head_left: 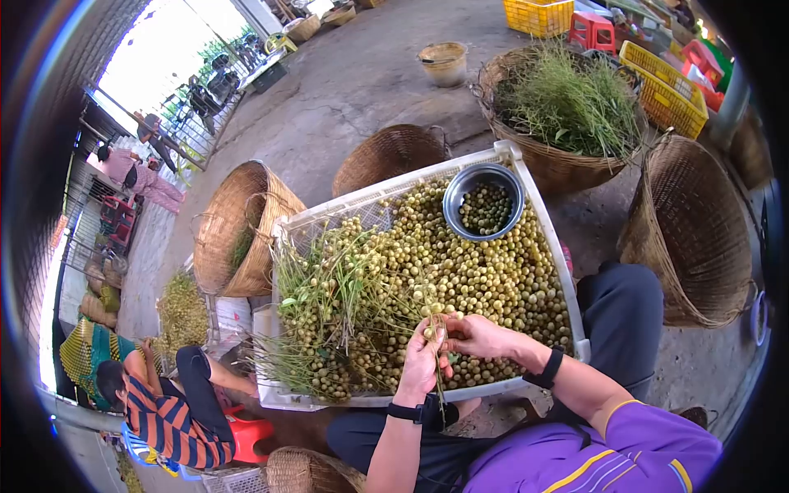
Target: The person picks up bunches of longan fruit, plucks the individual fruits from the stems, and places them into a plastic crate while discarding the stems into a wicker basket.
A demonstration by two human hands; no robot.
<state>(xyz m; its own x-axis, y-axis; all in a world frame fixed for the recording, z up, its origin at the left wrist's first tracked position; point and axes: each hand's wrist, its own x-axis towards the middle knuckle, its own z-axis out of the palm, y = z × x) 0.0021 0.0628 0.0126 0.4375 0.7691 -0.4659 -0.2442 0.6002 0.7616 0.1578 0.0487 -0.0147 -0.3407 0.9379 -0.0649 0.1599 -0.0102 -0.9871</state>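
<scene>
Left hand (423, 361) gripping stalk bunch (438, 374), right hand (481, 335) pinching fruit (450, 316) at bunch top, both hovering over near edge of crate (526, 177). Loose fruit filling crate, stalky clusters (329, 312) lying left. Steel bowl (483, 201) sitting at far corner. Basket (567, 107) standing beyond, holding stripped stems.

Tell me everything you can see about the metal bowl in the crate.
The bowl is round, shiny and looks like steel, with a rolled rim. It sits upright in the far right corner of the white crate, bedded on the loose yellow-green fruit, its rim close to the crate wall. It is partly filled with the same small round fruit, stripped of stems. Neither hand touches it.
</scene>
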